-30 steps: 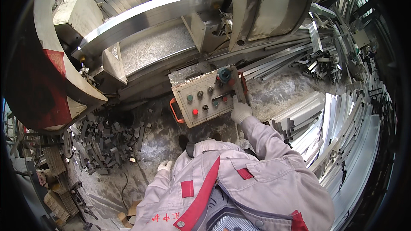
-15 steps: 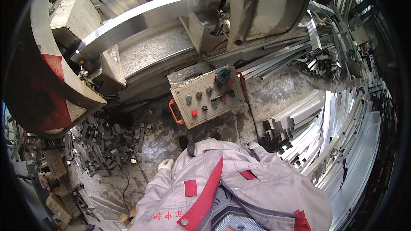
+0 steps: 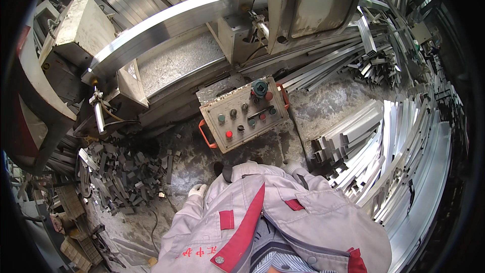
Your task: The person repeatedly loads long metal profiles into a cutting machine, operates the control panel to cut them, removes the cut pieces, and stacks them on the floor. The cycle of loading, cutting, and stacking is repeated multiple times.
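**Head view: gloved hands hang below the control panel**

The left hand (image 3: 197,190), white-gloved, is seen loosely curled and empty beside the grey jacket (image 3: 283,222). The right hand (image 3: 292,168) is barely seen; its grip cannot be told. Just above, the button-studded control panel (image 3: 244,115) stands untouched. Dark metal offcuts (image 3: 121,172) are heaped leftward; aluminium profiles (image 3: 404,141) are stacked rightward.

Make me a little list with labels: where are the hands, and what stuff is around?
Left hand: white-gloved left hand hangs at the person's side, holding nothing
Right hand: hidden behind the jacket
In front: grey control box with red and green buttons, orange handles
Left floor: heap of dark metal offcuts
Right: stacked shiny metal bars
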`<state>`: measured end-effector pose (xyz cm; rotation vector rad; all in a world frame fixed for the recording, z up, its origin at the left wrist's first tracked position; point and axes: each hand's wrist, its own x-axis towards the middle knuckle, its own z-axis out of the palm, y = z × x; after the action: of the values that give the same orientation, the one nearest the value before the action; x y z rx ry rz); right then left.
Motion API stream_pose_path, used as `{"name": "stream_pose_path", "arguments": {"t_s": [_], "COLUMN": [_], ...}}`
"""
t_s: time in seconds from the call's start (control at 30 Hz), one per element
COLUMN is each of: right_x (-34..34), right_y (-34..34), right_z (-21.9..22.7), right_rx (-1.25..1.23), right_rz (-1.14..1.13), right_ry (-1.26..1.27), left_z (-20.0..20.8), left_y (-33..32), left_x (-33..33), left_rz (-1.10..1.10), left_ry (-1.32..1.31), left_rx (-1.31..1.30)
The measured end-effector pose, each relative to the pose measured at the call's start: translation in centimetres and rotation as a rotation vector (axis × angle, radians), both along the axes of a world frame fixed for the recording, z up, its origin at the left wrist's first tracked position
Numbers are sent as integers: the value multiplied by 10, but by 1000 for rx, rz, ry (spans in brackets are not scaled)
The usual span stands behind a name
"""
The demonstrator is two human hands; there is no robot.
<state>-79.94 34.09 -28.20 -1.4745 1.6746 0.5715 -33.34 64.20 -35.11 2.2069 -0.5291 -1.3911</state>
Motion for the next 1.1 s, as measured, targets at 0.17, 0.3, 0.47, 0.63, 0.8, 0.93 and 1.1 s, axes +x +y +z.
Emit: {"name": "stream_pose_path", "arguments": {"t_s": [0.17, 0.3, 0.47, 0.63, 0.8, 0.93, 1.1], "right_x": [10, 13, 31, 78, 129, 159, 188], "right_y": [4, 3, -10, -36, -61, -77, -89], "right_z": [19, 16, 14, 49, 89, 93, 79], "right_rx": [-23, -55, -148, -204, -147, -141, -37], "right_rz": [27, 65, 114, 200, 230, 178, -77], "right_ry": [-3, 8, -75, -145, -263, -392, -489], "left_z": [-15, -31, -30, -16, -4, 8, 2], "left_y": [13, 29, 40, 36, 32, 38, 67], "left_x": [4, 14, 26, 28, 25, 18, 15], "left_rz": [-13, -33, -45, -23, -17, 102, 51], "left_ry": [-53, -37, -25, -11, -40, -2, -62], "left_rx": [52, 49, 39, 51, 49, 18, 85]}}
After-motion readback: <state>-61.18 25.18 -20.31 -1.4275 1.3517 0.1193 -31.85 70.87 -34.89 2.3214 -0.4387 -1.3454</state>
